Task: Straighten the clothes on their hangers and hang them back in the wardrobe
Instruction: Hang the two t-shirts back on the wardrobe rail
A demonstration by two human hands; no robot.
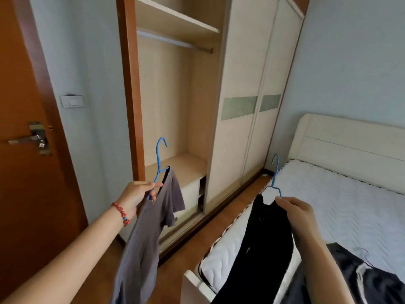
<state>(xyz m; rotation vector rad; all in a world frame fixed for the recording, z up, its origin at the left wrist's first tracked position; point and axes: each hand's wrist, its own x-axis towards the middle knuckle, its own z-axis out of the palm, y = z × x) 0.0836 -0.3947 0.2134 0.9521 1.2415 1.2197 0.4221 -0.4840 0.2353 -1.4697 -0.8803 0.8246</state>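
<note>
My left hand (pixel 137 195) grips a blue hanger (pixel 160 159) carrying a grey T-shirt (pixel 149 233), which hangs crooked with one sleeve sticking out to the right. My right hand (pixel 295 212) holds a second blue hanger (pixel 275 176) with a black garment (pixel 263 249) draped down from it over the bed's corner. The open wardrobe (pixel 175 95) stands ahead, its hanging rail (pixel 175 41) bare under a shelf. Both hangers are well below the rail.
A brown door (pixel 22 150) with a metal handle is at the left. The wardrobe's sliding doors (pixel 245 106) are pushed to the right. A bed with a white mattress (pixel 339 205) fills the right side, and dark clothes (pixel 368 279) lie on it near me.
</note>
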